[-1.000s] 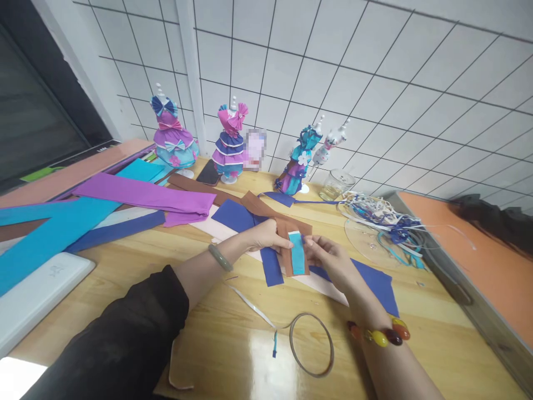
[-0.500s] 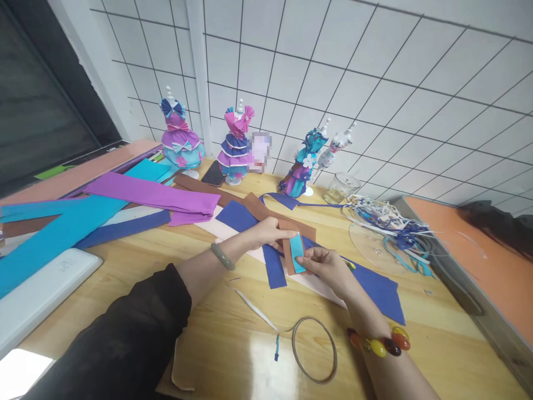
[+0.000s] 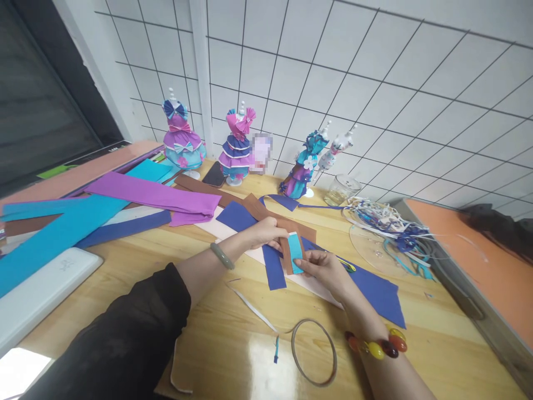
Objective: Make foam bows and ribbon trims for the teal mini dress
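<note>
Over the middle of the table, my left hand (image 3: 266, 232) pinches the upper left side of a small brown crepe paper strip (image 3: 287, 260). A narrower turquoise crepe paper strip (image 3: 296, 249) lies flat on top of that brown piece. From the right, my right hand (image 3: 327, 270) grips the lower right edge of both strips between thumb and fingers. Beneath the hands are navy paper strips (image 3: 275, 271), a longer brown strip (image 3: 306, 226) and a pale pink strip (image 3: 312, 289). A tool with yellow handles (image 3: 348, 265), partly hidden, rests just beyond my right hand.
Dressed miniature mannequins (image 3: 235, 150) stand along the tiled wall. Folded paper (image 3: 154, 191) and a white device (image 3: 54, 294) lie left. A glass jar (image 3: 341, 190) and a heap of scraps (image 3: 387, 222) sit at right. A ring (image 3: 293, 353) lies in front.
The two stacked strips have tilted slightly, and my right hand has shifted a little left along their lower edge. The view has moved slightly; both hands keep their hold.
</note>
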